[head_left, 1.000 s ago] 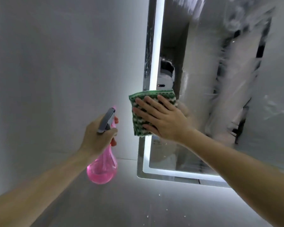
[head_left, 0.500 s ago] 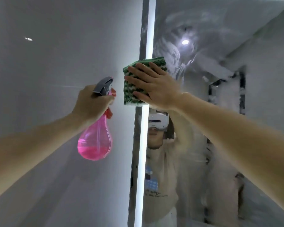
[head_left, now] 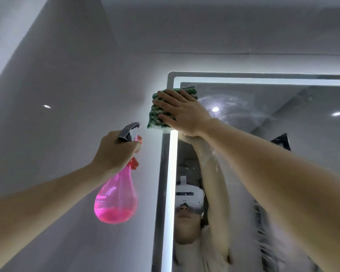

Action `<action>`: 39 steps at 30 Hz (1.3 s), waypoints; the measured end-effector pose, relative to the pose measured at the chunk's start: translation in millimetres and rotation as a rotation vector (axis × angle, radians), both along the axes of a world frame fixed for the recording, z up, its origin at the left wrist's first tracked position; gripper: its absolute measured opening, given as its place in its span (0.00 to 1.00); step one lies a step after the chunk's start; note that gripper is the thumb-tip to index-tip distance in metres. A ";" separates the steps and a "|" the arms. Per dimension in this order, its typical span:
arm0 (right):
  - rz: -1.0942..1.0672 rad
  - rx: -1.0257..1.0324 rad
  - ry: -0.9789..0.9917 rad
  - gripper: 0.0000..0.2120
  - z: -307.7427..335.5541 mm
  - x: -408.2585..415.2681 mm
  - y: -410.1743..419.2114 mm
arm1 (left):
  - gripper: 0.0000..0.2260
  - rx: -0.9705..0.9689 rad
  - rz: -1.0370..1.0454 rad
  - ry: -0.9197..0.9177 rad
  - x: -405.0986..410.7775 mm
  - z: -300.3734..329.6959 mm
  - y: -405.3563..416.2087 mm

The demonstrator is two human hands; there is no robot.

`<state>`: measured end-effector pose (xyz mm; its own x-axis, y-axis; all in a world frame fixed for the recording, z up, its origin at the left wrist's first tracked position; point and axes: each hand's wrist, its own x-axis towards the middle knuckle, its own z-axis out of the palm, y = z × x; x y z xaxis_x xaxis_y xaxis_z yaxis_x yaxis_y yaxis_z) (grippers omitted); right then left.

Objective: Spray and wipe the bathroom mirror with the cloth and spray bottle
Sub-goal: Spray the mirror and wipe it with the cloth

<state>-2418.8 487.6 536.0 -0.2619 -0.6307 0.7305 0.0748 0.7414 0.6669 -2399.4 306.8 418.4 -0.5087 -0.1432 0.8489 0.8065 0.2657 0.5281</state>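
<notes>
Gripping the pink spray bottle by its neck, left hand sits left of centre, fingers curled round under the grey trigger head; bottle hangs below w/ pink liquid pooled at the bottom, clear of the wall. Just right, upper centre, green-and-white cloth is pressed flat under the right hand, fingers straight & spread, on the mirror at its top-left corner, over the lit edge strip. Smeary streaks show on glass further right.
</notes>
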 end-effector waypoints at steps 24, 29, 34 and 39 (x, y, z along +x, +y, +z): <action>0.081 -0.068 -0.023 0.27 -169.5 6.8 50.7 | 0.16 0.024 -0.079 -0.113 27.6 -107.5 2.7; 0.143 -0.030 -0.002 0.26 -275.9 7.1 67.7 | 0.13 0.002 -0.117 -0.235 39.0 -189.0 12.0; 0.080 -0.026 -0.083 0.26 -361.4 15.8 81.1 | 0.11 -0.008 -0.121 -0.301 55.4 -263.6 26.1; 0.102 0.005 -0.118 0.25 -426.3 22.0 93.4 | 0.13 -0.032 -0.099 -0.352 71.1 -320.1 38.1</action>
<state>-2396.8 581.0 109.7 -0.2803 -0.6621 0.6950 -0.0802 0.7377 0.6704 -2328.3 344.9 98.2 -0.7807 -0.0546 0.6225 0.5994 0.2166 0.7706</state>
